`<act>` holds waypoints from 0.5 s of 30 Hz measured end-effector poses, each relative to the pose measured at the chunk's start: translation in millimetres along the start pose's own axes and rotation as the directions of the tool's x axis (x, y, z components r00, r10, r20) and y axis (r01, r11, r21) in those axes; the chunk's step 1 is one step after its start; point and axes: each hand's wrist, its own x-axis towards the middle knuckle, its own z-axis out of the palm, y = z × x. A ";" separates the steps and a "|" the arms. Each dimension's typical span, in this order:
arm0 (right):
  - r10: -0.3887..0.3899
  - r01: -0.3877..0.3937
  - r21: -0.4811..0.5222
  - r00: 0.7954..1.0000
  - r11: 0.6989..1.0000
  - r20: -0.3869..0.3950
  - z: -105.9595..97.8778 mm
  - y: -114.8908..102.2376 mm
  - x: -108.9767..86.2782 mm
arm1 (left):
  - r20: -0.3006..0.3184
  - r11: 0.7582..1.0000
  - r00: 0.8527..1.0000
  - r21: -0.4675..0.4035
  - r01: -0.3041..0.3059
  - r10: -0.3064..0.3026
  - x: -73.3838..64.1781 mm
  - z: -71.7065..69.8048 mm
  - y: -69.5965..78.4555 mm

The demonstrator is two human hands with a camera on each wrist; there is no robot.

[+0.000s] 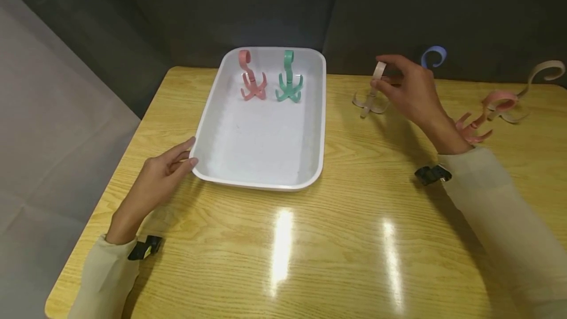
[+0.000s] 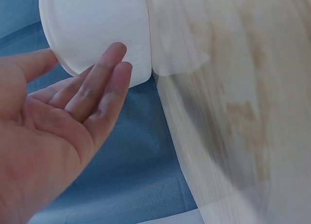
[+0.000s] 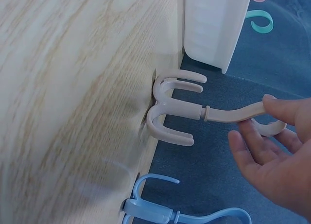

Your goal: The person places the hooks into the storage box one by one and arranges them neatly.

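My right hand (image 1: 412, 90) pinches the curled top of a light beige multi-pronged hanging hook (image 1: 367, 105) between thumb and fingers. In the right wrist view the prongs of this hook (image 3: 180, 109) are at the wooden tabletop; whether they touch it I cannot tell. My left hand (image 1: 155, 178) is at the near left corner of a white tray (image 1: 266, 146), fingertips against its rim, fingers loosely extended in the left wrist view. Inside the tray, toward the back, a pink hook (image 1: 253, 90) and a green hook (image 1: 289, 90) stand side by side.
Behind my right hand is a blue hook (image 1: 433, 54), partly hidden. Another pink hook (image 1: 474, 129) stands beside my right wrist, with a beige-brown hook (image 1: 531, 80) behind it. A dark cloth (image 1: 248, 4) hangs along the back edge of the wooden table (image 1: 221, 250).
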 end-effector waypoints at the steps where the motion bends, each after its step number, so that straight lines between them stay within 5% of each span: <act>1: 0.001 -0.001 0.002 1.000 1.000 -0.003 0.0 0.2 -0.1 | 0.001 1.000 1.000 -0.004 -0.001 0.001 0.1 0.0 -0.1; 15: 0.020 -0.020 0.040 1.000 0.999 -0.010 0.4 -3.3 1.3 | 0.008 1.000 1.000 -0.006 0.009 -0.009 0.5 0.6 -1.4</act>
